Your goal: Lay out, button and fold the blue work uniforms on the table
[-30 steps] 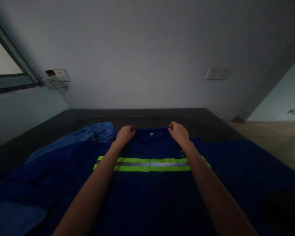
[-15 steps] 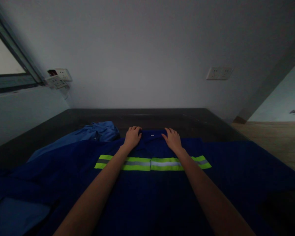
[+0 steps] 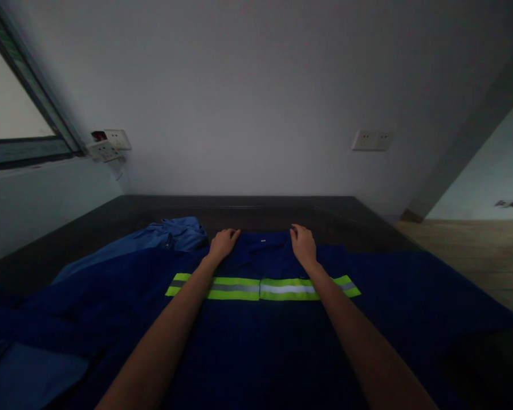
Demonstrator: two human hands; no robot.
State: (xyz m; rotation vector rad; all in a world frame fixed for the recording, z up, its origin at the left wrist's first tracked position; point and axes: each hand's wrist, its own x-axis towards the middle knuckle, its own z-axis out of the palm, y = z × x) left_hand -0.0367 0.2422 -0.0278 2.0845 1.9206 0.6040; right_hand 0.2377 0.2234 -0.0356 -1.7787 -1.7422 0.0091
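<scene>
A dark blue work jacket (image 3: 260, 341) with a yellow and silver reflective band (image 3: 263, 288) lies spread flat on a dark table (image 3: 248, 208), collar away from me. My left hand (image 3: 223, 242) rests flat on the left shoulder beside the collar, fingers stretched out. On the right shoulder beside the collar lies my right hand (image 3: 303, 245), also flat with its fingers out. Neither hand grips the cloth. A small white label (image 3: 263, 241) shows inside the collar between them.
A lighter blue garment (image 3: 162, 236) lies bunched on the table to the left of the jacket. White wall sockets (image 3: 373, 140) sit on the back wall, more sockets (image 3: 110, 145) by the window at left. Wooden floor (image 3: 474, 256) lies to the right.
One second ago both hands pinched the collar. They have let go and now lie flat on the shoulders, a little wider apart than half a second ago.
</scene>
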